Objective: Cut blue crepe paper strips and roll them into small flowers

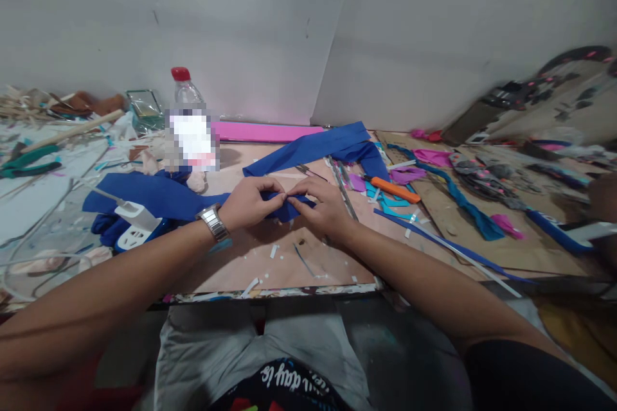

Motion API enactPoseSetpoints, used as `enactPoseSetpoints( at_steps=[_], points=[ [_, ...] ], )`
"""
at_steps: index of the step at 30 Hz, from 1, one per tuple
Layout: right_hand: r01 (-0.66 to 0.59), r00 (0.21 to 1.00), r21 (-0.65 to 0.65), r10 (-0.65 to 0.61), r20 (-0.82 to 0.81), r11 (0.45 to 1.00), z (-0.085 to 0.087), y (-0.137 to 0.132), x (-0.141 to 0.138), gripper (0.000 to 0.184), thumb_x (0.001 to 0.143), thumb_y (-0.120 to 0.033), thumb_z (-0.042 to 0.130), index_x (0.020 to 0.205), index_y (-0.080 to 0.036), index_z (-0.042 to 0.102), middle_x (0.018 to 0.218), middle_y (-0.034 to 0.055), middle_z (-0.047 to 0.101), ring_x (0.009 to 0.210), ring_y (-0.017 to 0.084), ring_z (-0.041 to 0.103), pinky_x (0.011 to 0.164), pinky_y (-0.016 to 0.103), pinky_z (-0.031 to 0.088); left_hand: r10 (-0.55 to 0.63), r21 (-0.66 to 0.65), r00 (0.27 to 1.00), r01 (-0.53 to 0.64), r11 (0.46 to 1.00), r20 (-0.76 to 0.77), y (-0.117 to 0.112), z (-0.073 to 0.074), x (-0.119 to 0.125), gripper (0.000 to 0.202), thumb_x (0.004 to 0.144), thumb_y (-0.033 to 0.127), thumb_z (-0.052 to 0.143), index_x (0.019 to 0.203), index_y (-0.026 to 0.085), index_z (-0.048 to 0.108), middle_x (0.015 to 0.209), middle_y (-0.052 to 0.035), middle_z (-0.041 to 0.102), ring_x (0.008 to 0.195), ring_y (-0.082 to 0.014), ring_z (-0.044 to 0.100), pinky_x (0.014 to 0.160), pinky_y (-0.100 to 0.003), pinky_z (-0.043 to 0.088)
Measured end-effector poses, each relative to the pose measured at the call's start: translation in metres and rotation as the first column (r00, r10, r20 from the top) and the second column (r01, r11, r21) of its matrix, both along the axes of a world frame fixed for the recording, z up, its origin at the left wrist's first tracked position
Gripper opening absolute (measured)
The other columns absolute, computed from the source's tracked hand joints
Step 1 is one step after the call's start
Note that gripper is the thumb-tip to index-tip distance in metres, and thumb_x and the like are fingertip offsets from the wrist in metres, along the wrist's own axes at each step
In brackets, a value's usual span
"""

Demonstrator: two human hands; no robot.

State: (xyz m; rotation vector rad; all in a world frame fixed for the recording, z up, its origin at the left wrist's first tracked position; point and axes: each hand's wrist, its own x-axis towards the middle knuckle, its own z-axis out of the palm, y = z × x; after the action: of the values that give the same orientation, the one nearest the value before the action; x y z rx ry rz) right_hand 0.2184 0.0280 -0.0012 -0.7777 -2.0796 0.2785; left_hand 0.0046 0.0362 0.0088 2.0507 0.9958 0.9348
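Note:
Both my hands meet over the table, pinching a strip of blue fabric between thumbs and fingertips. My left hand, with a metal watch on the wrist, is closed on the strip. Close beside it, my right hand is closed on the same cloth, the fingertips almost touching the left ones. Left of my hands the blue fabric spreads out toward a white power adapter. Beyond my hands lies a folded blue fabric band. The fabric's edge under my fingers is partly hidden.
An orange utility knife lies right of my hands among fabric scraps. Behind stand a red-capped bottle and a lit phone. Green-handled pliers lie far left. At the right edge, another person's hand shows near cardboard.

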Motion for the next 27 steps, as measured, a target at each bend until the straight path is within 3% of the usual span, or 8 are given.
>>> enactPoseSetpoints(
  at_steps=[3,6,10,12,16,20,27],
  points=[
    [0.017,0.999,-0.021,-0.018,-0.027,1.000,0.0008,-0.0020,-0.0021,0.005,0.091,-0.023,0.069,0.091,-0.020,0.073,0.089,0.0055,0.075,0.085,0.020,0.069,0.083,0.036,0.052,0.012,0.044,1.000,-0.012,0.999,-0.012,-0.0029,0.0018,0.0003,0.022,0.091,0.034,0.062,0.087,0.017,0.076,0.084,-0.0024,0.076,0.079,-0.0178,0.067,0.074,-0.029,0.048],
    [0.054,0.995,-0.143,-0.064,-0.071,0.988,0.0019,-0.0045,-0.0050,0.007,0.090,-0.024,0.069,0.087,-0.019,0.073,0.086,0.0049,0.074,0.081,0.019,0.066,0.075,0.032,0.050,0.036,0.164,0.998,-0.027,0.986,-0.050,-0.0055,0.0032,0.0005,0.022,0.093,0.034,0.061,0.088,0.018,0.076,0.086,-0.0024,0.078,0.079,-0.0178,0.069,0.075,-0.030,0.048],
    [0.026,0.982,-0.387,-0.096,-0.163,0.922,0.0023,-0.0050,-0.0079,0.010,0.087,-0.026,0.068,0.085,-0.017,0.072,0.084,0.0036,0.072,0.079,0.018,0.064,0.074,0.030,0.049,0.097,0.463,0.979,-0.002,0.886,-0.180,-0.0052,0.0015,-0.0003,0.023,0.096,0.034,0.059,0.089,0.020,0.076,0.088,-0.0039,0.079,0.082,-0.0201,0.069,0.086,-0.037,0.045],
    [0.001,0.976,-0.459,-0.100,-0.192,0.888,0.0024,-0.0046,-0.0086,0.012,0.086,-0.028,0.067,0.085,-0.017,0.071,0.083,0.0031,0.071,0.077,0.017,0.063,0.074,0.030,0.049,0.118,0.532,0.967,0.022,0.846,-0.227,-0.0039,-0.0002,-0.0008,0.023,0.098,0.033,0.057,0.091,0.020,0.075,0.087,-0.0041,0.079,0.082,-0.0204,0.069,0.089,-0.039,0.043],
    [0.000,0.973,-0.510,-0.119,-0.200,0.860,0.0032,-0.0043,-0.0087,0.013,0.085,-0.030,0.067,0.085,-0.017,0.070,0.082,0.0025,0.069,0.076,0.016,0.061,0.072,0.029,0.048,0.124,0.530,0.960,0.030,0.848,-0.252,-0.0027,-0.0023,-0.0010,0.023,0.099,0.033,0.056,0.093,0.020,0.074,0.086,-0.0040,0.078,0.082,-0.0213,0.068,0.088,-0.039,0.044],
    [0.020,0.980,-0.486,-0.114,-0.164,0.874,0.0036,-0.0038,-0.0075,0.013,0.087,-0.030,0.064,0.085,-0.018,0.067,0.081,0.0019,0.066,0.075,0.016,0.059,0.072,0.028,0.048,0.116,0.482,0.963,0.016,0.876,-0.243,-0.0037,-0.0016,-0.0011,0.025,0.099,0.036,0.057,0.095,0.020,0.075,0.090,-0.0046,0.079,0.083,-0.0223,0.069,0.086,-0.039,0.045],
    [0.040,0.986,-0.457,-0.109,-0.126,0.888,0.0004,0.0009,-0.0046,0.013,0.090,-0.030,0.061,0.088,-0.019,0.066,0.084,0.0024,0.066,0.079,0.017,0.061,0.075,0.029,0.050,0.087,0.272,0.973,-0.027,0.962,-0.212,-0.0019,-0.0001,-0.0029,0.027,0.096,0.037,0.058,0.096,0.019,0.079,0.092,-0.0048,0.080,0.082,-0.0217,0.071,0.078,-0.035,0.048]
  ],
)
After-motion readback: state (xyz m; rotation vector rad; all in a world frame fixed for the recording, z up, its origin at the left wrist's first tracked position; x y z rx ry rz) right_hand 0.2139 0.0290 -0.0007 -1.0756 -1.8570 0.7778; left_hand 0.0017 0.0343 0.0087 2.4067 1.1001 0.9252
